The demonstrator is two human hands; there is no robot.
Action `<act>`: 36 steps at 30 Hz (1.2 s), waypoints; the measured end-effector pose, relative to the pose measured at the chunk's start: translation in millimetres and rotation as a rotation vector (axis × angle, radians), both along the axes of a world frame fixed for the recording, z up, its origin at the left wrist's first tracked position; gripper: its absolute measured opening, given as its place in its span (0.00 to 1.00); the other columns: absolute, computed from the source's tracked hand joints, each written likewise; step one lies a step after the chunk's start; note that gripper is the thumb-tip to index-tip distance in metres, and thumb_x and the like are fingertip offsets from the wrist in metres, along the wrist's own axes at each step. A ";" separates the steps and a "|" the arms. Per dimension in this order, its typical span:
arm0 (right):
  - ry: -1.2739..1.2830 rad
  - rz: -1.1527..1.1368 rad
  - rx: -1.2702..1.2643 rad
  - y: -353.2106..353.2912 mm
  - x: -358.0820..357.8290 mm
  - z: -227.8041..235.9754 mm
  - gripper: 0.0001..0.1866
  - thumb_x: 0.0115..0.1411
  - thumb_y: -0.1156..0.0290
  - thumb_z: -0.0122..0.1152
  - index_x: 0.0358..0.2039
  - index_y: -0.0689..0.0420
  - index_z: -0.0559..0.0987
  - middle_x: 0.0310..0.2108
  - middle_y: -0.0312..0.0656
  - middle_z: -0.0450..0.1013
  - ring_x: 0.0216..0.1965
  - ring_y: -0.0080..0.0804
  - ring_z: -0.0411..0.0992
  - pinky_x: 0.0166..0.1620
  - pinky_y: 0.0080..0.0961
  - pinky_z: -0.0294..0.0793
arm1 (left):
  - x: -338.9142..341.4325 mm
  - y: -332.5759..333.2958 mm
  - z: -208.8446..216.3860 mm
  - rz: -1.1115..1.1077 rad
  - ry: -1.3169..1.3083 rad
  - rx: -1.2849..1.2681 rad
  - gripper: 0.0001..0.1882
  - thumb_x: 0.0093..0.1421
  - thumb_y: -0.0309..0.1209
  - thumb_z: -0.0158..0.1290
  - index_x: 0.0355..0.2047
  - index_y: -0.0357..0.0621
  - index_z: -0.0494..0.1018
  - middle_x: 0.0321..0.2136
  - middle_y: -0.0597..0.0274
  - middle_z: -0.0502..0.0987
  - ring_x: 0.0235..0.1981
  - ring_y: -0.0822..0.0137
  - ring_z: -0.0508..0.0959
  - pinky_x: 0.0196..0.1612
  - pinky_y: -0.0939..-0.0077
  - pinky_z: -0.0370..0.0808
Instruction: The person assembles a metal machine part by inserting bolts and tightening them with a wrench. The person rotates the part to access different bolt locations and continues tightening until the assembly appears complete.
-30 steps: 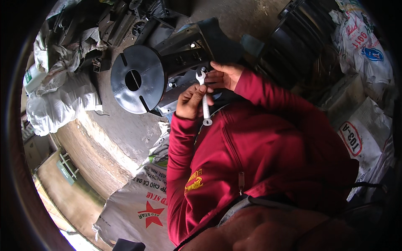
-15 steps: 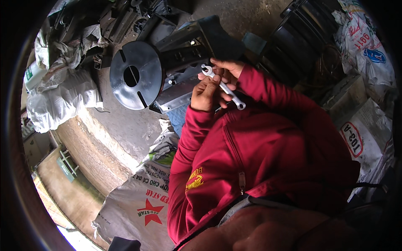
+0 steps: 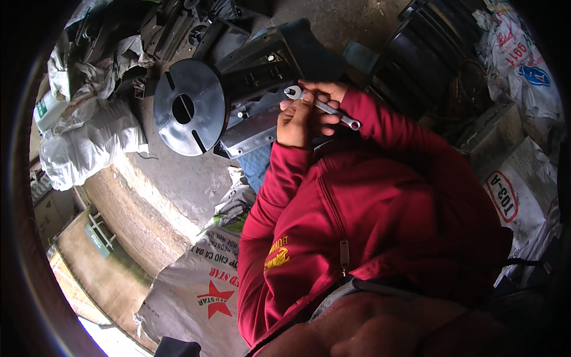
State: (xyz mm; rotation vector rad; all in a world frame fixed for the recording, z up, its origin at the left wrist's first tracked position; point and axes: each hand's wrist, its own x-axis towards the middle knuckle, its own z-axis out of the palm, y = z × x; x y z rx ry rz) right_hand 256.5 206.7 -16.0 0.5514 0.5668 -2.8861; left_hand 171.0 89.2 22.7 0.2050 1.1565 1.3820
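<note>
My left hand (image 3: 294, 126) is closed round a silver combination wrench (image 3: 327, 107), its thumb pressed on the shaft near the open jaw. The ring end points right, over the right sleeve's cuff. Just behind the wrench, my right hand (image 3: 333, 91) has its fingers curled in and its thumb reaching to the open jaw. A small shiny piece seems to sit in that jaw, too small to name. Part of the right fingers is hidden by the left hand and wrench. Left of both hands stands a dark metal machine frame (image 3: 253, 135) with a round slotted metal disc (image 3: 205, 113).
White plastic-wrapped bundles (image 3: 89, 140) lie at far left. A printed sack (image 3: 184, 291) is at lower left. Dark metal parts (image 3: 172, 35) crowd the top left. Long black panels (image 3: 410, 65) and more sacks (image 3: 517, 65) stand on the right.
The wrench has turned so that its ring end swings up and to the right. My left hand has shifted slightly right and up with it, closer against the right hand.
</note>
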 end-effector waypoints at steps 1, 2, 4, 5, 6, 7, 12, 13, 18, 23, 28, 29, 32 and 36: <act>0.002 -0.001 -0.032 -0.4 0.1 3.0 0.21 0.57 0.51 0.52 0.37 0.59 0.73 0.36 0.40 0.74 0.19 0.19 0.68 0.22 0.16 0.69 | -0.1 1.2 0.7 0.012 -0.013 -0.005 0.19 0.63 0.39 0.39 0.39 0.31 0.67 0.32 0.46 0.76 0.24 0.64 0.79 0.19 0.81 0.74; 0.005 -0.003 -0.063 -0.3 0.5 5.6 0.21 0.57 0.52 0.52 0.37 0.59 0.73 0.36 0.41 0.74 0.20 0.21 0.69 0.24 0.18 0.70 | 0.1 2.1 2.1 0.012 -0.010 -0.002 0.19 0.63 0.39 0.39 0.39 0.31 0.67 0.32 0.46 0.76 0.24 0.63 0.79 0.19 0.81 0.74; -0.010 -0.007 -0.102 -0.8 -1.4 10.7 0.20 0.57 0.52 0.51 0.34 0.58 0.73 0.32 0.41 0.74 0.19 0.25 0.69 0.25 0.23 0.71 | -0.5 2.1 2.0 0.024 -0.027 -0.009 0.19 0.63 0.39 0.39 0.38 0.32 0.67 0.31 0.46 0.76 0.24 0.64 0.79 0.18 0.81 0.74; 0.034 0.004 -0.110 -1.2 -0.9 7.0 0.19 0.57 0.52 0.52 0.31 0.58 0.73 0.28 0.40 0.73 0.19 0.27 0.69 0.24 0.25 0.71 | 0.1 1.7 2.0 0.028 -0.034 -0.009 0.19 0.63 0.39 0.39 0.38 0.32 0.68 0.31 0.47 0.76 0.23 0.64 0.78 0.18 0.81 0.74; 0.079 0.014 -0.118 -1.1 -0.5 3.3 0.19 0.57 0.52 0.52 0.28 0.57 0.72 0.25 0.39 0.71 0.18 0.29 0.69 0.24 0.27 0.71 | -1.4 0.8 0.6 0.021 -0.022 -0.002 0.19 0.63 0.39 0.39 0.37 0.32 0.68 0.30 0.47 0.76 0.22 0.64 0.78 0.18 0.81 0.74; 0.174 0.038 -0.117 -1.0 -1.7 -12.7 0.19 0.57 0.51 0.52 0.24 0.55 0.71 0.19 0.38 0.68 0.16 0.31 0.68 0.23 0.30 0.70 | -5.2 -0.7 -1.4 0.014 -0.010 0.006 0.18 0.63 0.39 0.39 0.36 0.33 0.68 0.30 0.47 0.76 0.21 0.65 0.78 0.18 0.82 0.74; 0.074 -0.081 -0.013 -11.2 -1.9 -6.4 0.22 0.57 0.51 0.50 0.15 0.53 0.64 0.08 0.34 0.56 0.13 0.35 0.65 0.21 0.36 0.68 | -14.9 -3.8 0.4 -0.001 0.038 -0.031 0.19 0.62 0.40 0.43 0.31 0.33 0.71 0.23 0.51 0.76 0.14 0.68 0.74 0.15 0.82 0.72; 0.106 -0.090 -0.014 -12.2 -0.3 -4.5 0.21 0.58 0.52 0.49 0.16 0.54 0.65 0.09 0.34 0.57 0.13 0.34 0.65 0.21 0.35 0.69 | -15.0 -4.0 1.5 -0.012 0.054 -0.028 0.19 0.61 0.40 0.43 0.30 0.34 0.71 0.22 0.51 0.76 0.13 0.69 0.73 0.15 0.83 0.70; 0.008 -0.174 -0.029 -15.8 -6.3 1.2 0.21 0.60 0.52 0.46 0.18 0.55 0.68 0.12 0.36 0.62 0.16 0.31 0.65 0.27 0.33 0.70 | -25.6 -7.5 1.5 -0.083 0.126 0.022 0.18 0.61 0.40 0.45 0.27 0.35 0.72 0.18 0.55 0.76 0.09 0.75 0.68 0.11 0.85 0.64; 0.084 -0.208 -0.025 -16.8 -4.9 -12.4 0.19 0.60 0.57 0.48 0.40 0.61 0.72 0.36 0.42 0.73 0.36 0.31 0.72 0.43 0.29 0.71 | -43.8 -18.3 6.3 -0.140 0.243 -0.066 0.17 0.60 0.40 0.48 0.22 0.39 0.72 0.12 0.62 0.73 0.07 0.77 0.65 0.10 0.86 0.58; -0.011 -0.225 -0.005 -20.8 -7.5 -7.0 0.19 0.60 0.57 0.49 0.41 0.61 0.72 0.39 0.45 0.72 0.40 0.35 0.72 0.46 0.32 0.70 | -52.7 -22.5 -0.1 -0.150 0.253 -0.020 0.17 0.59 0.41 0.48 0.20 0.42 0.72 0.09 0.67 0.67 0.09 0.78 0.63 0.13 0.86 0.56; -0.010 -0.234 0.007 -20.5 -8.4 -4.1 0.20 0.60 0.57 0.49 0.41 0.61 0.71 0.39 0.45 0.72 0.41 0.35 0.72 0.47 0.33 0.70 | -56.7 -22.6 2.4 -0.171 0.218 -0.029 0.17 0.59 0.41 0.48 0.20 0.42 0.72 0.09 0.68 0.66 0.09 0.79 0.62 0.14 0.86 0.55; -0.034 -0.273 0.017 -20.7 -5.0 1.1 0.20 0.59 0.57 0.49 0.42 0.61 0.70 0.40 0.46 0.72 0.41 0.38 0.72 0.47 0.35 0.70 | -49.6 -21.4 8.8 -0.165 0.213 -0.006 0.17 0.60 0.41 0.46 0.22 0.41 0.72 0.09 0.70 0.64 0.09 0.79 0.60 0.14 0.86 0.54; -0.109 -0.271 0.013 -16.9 0.2 5.5 0.19 0.58 0.57 0.51 0.41 0.61 0.71 0.43 0.49 0.70 0.44 0.38 0.71 0.45 0.33 0.72 | -41.6 -39.0 11.4 -0.138 0.188 0.122 0.15 0.62 0.39 0.45 0.27 0.39 0.72 0.12 0.70 0.66 0.10 0.80 0.60 0.16 0.87 0.56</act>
